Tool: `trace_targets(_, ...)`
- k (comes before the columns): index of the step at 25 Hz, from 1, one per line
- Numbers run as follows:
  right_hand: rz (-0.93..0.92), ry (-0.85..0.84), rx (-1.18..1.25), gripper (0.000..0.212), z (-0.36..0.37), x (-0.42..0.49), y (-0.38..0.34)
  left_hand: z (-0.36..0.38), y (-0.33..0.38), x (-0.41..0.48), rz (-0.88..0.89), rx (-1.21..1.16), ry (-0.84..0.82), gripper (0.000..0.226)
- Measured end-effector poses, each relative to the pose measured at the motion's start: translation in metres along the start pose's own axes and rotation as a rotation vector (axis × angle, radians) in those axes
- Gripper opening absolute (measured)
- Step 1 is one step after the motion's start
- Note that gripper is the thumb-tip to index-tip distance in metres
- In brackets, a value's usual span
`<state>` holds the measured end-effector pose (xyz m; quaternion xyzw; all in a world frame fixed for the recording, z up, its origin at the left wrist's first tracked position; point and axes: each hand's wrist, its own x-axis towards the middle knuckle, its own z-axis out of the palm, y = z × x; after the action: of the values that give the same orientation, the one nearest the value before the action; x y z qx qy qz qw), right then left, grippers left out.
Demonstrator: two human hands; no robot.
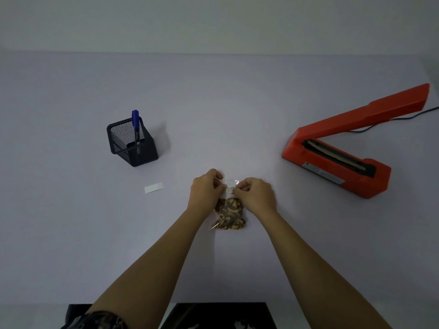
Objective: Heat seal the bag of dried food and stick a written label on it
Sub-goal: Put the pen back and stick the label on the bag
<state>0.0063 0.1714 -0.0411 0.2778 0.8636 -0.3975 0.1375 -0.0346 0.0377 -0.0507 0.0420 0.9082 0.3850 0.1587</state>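
My left hand (206,186) and right hand (255,194) each pinch the written label (229,187) at the top of the bag (230,216); if one end lands first, I fear it sticks crooked or wrinkled.

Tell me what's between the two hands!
In the head view, a small white label with writing sits between the left hand and the right hand. Both pinch its ends, over the top of the bag of dried food.
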Motion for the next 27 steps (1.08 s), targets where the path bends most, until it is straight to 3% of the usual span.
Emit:
trace_targets(6, 0.026, 0.045, -0.017, 0.008, 0.003, -0.001, -0.003, 0.007, -0.003, -0.001, 0.131, 0.142, 0.038, 0.018)
trace_targets(11, -0.040, 0.147, 0.030, 0.022, 0.008, -0.005, 0.000, 0.007, -0.009, -0.004, 0.117, 0.125, 0.113, 0.024)
trace_targets(15, -0.175, 0.125, -0.017, 0.004, 0.010, -0.005, 0.005, 0.006, -0.019, -0.002, 0.271, 0.130, 0.057, 0.012)
trace_targets(19, -0.408, 0.066, -0.069, 0.016, 0.000, 0.000, 0.023, -0.007, -0.035, -0.002, 0.461, 0.142, -0.005, 0.011)
trace_targets(23, -0.699, 0.077, -0.348, 0.027, -0.012, 0.002, 0.042, -0.018, -0.043, 0.000, 0.627, 0.193, -0.066, 0.026)
trace_targets(27, -0.795, 0.080, -0.383, 0.036, -0.007, 0.008, 0.053, -0.017, -0.053, 0.004, 0.759, 0.251, -0.086, 0.040)
